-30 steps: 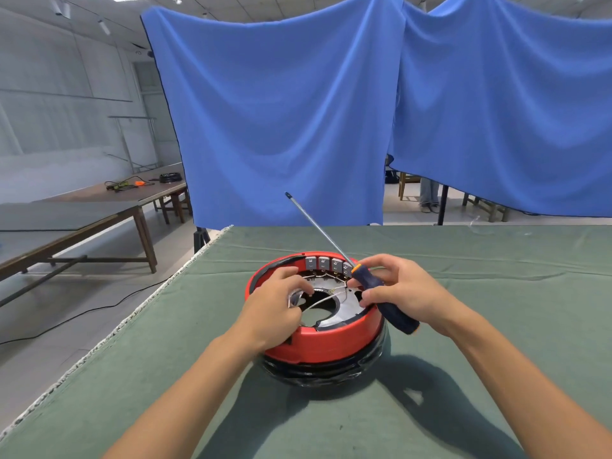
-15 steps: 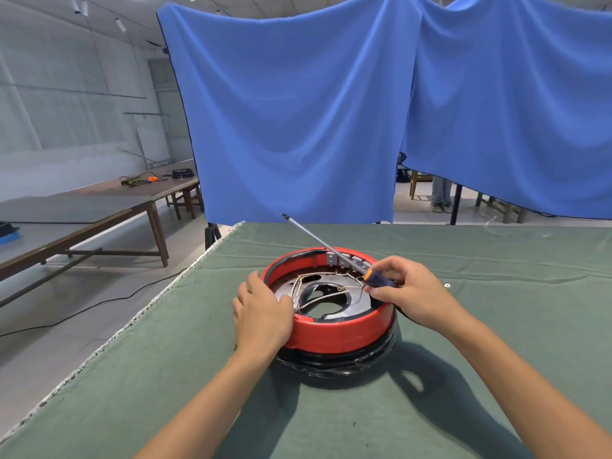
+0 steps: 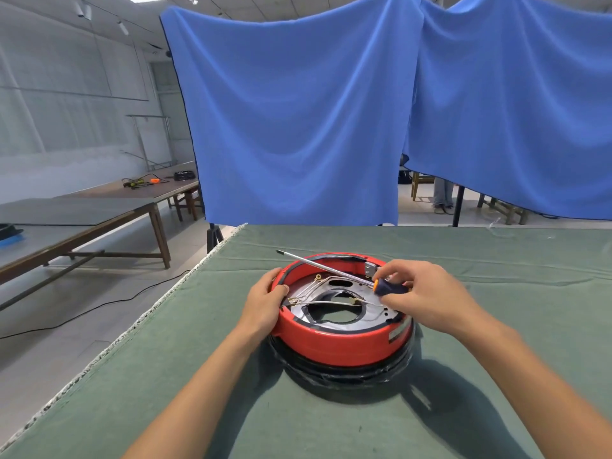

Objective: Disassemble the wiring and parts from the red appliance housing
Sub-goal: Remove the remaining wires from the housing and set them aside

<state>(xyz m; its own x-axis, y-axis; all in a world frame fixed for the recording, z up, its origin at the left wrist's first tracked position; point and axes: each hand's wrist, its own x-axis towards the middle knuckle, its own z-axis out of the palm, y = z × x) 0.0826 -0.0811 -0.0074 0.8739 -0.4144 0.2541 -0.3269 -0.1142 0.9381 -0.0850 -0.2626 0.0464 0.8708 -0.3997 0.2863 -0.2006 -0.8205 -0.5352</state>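
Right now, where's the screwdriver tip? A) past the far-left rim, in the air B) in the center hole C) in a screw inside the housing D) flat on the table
A: the screwdriver shaft crosses over the red housing, its tip beyond the far-left rim, touching nothing.

The round red plastic housing (image 3: 337, 342) is glossy and smooth; its inner metal plate (image 3: 374, 308) gleams. The screwdriver's steel shaft (image 3: 324, 266) shines. The green cloth table cover (image 3: 198, 376) looks matt, slightly creased. The blue fabric backdrop (image 3: 291, 120) hangs soft, matt.
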